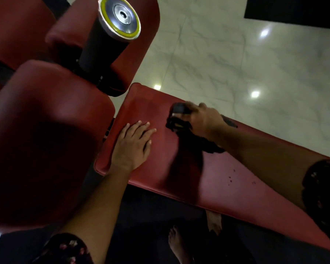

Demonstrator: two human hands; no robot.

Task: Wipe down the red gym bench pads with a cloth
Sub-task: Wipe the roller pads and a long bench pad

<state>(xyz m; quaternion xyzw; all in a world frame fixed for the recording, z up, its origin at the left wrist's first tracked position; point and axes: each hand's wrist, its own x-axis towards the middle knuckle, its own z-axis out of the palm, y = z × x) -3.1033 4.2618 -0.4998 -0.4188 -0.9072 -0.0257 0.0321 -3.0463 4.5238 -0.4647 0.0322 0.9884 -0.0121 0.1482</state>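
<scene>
A long red bench pad runs from the centre to the lower right. My left hand lies flat on its near-left end, fingers spread, holding nothing. My right hand is closed on a dark cloth and presses it onto the pad's far edge. The cloth bunches under the hand and trails back toward my wrist. A second, larger red pad stands at the left, and a third red pad rises behind it.
A black roller with a silver and yellow end cap sticks up between the left pads. White marble floor lies beyond the bench. Bare feet stand on dark flooring under the bench's near side.
</scene>
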